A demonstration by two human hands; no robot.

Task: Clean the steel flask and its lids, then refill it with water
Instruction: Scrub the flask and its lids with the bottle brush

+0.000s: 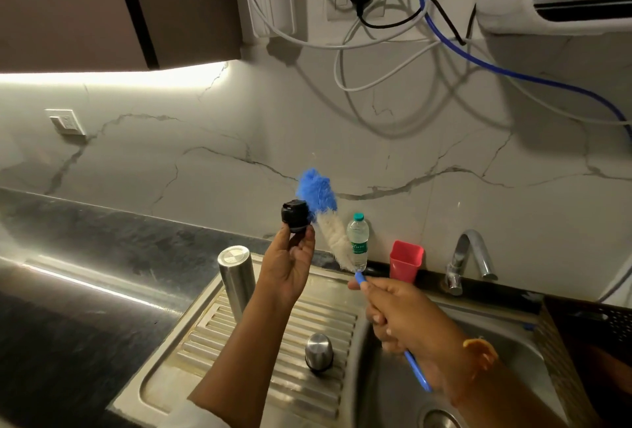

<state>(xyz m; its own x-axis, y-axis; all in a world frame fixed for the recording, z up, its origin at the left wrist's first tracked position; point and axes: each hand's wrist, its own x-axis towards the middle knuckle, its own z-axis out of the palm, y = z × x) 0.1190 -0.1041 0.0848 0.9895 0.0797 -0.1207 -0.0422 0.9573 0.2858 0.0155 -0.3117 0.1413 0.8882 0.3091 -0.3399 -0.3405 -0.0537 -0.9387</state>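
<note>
L hand (290, 270) pinched glossy black lid (294, 215); R hand (403, 315) clenched thin blue handle of fluffy brush (318, 193), mid-handle hidden in fist.

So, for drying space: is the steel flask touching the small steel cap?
Apart. Head view shows bare ridged drainboard between the steel flask and steel cap.

Dim kitchen; under-cabinet strip light (113, 77) glares, edges bend, slight blur.
</note>
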